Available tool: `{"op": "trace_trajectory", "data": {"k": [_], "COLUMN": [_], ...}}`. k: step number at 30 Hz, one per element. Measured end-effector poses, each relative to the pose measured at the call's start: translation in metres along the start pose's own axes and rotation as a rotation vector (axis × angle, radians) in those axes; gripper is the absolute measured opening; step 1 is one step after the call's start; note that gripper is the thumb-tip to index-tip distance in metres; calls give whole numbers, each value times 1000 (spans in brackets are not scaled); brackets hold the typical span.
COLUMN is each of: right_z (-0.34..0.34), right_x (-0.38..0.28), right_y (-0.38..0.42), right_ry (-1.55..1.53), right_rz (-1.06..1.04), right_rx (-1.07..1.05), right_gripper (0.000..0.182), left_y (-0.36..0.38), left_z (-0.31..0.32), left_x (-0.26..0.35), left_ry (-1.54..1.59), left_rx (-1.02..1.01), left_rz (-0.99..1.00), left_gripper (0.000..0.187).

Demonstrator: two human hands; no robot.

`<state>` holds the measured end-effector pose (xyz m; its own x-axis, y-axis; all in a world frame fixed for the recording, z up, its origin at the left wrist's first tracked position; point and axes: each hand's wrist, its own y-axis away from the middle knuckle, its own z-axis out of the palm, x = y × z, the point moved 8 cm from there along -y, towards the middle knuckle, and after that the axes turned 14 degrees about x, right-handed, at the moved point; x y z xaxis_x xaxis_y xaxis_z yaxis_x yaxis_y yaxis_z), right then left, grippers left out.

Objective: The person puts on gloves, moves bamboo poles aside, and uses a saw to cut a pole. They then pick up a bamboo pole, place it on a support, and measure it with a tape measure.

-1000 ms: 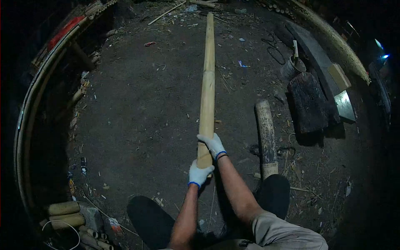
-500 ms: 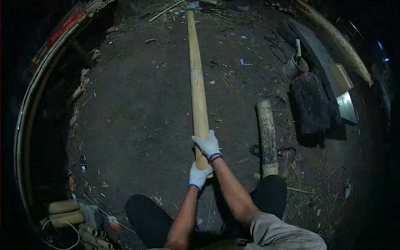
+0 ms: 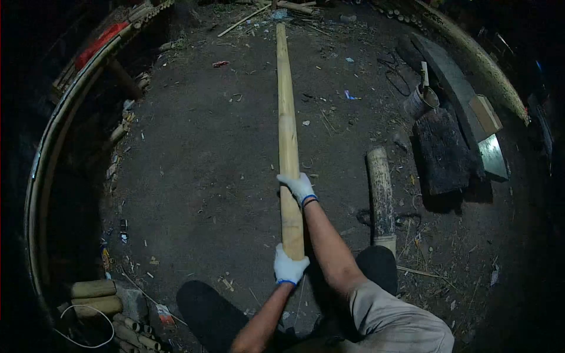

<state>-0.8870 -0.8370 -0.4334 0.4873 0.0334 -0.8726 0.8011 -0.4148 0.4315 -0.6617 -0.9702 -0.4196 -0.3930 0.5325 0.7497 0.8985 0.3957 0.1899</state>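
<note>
A long pale bamboo pole (image 3: 288,138) stretches from between my knees straight away from me over the dirt floor. My left hand (image 3: 289,266), in a white glove with a blue cuff, grips the pole's near end. Further up, my right hand (image 3: 299,187), gloved the same way, is wrapped over the pole from its right side, with the thumb across the top. The fingers under the pole are hidden on both hands. The far tip of the pole lies close to a scatter of scraps.
On the right a dark-mottled bamboo piece (image 3: 381,191) lies by my knee. Behind it are a blackened wood block (image 3: 442,150), a bucket (image 3: 421,101) and a long plank (image 3: 450,82). Short bamboo pieces (image 3: 95,297) are stacked at the lower left; a bamboo rail (image 3: 44,153) curves along the left.
My right hand has slid further up the pole and my left hand sits lower at its near end, so they are wider apart. The pole appears turned, showing a flatter face.
</note>
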Motion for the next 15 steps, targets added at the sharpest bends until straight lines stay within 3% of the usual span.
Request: {"op": "trace_trajectory", "data": {"k": [6,10,15], "right_z": [3,13,12], "right_x": [10,-4,-45], "right_y": [7,4,25], "right_ry": [-89,-270,-472], "right_rz": [10,-39,-90], "right_rx": [20,19,48], "right_gripper": [50,60,71], "left_y": [6,-17,-71], "left_z": [-8,-37,-76], "left_x": [-11,-3,-21], "left_ry": [-2,-30,-138], "left_rx": [-22,-12,165], "left_rz": [3,12,170], "left_gripper": [79,76,81]}}
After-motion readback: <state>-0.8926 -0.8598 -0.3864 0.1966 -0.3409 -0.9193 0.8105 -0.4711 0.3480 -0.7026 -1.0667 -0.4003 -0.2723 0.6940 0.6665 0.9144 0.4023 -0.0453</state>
